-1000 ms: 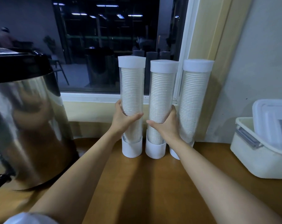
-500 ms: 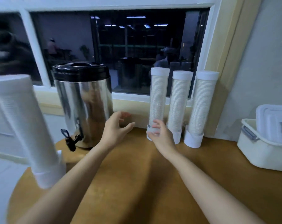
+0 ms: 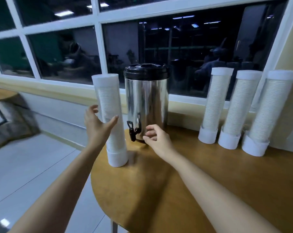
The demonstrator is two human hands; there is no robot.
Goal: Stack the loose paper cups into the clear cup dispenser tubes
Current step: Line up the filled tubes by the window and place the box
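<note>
so the left hand (image 3: 98,126) has its grip spread wide right by the cup tube (image 3: 108,91) standing at the left edge of the tabletop (image 3: 176,190). right hand (image 3: 156,138) grip is loosely curled, holding nothing, near the urn (image 3: 146,101).

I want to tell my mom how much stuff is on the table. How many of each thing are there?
Cup tubes: 4
Shiny drink urn: 1
Total: 5 things on the table
</note>
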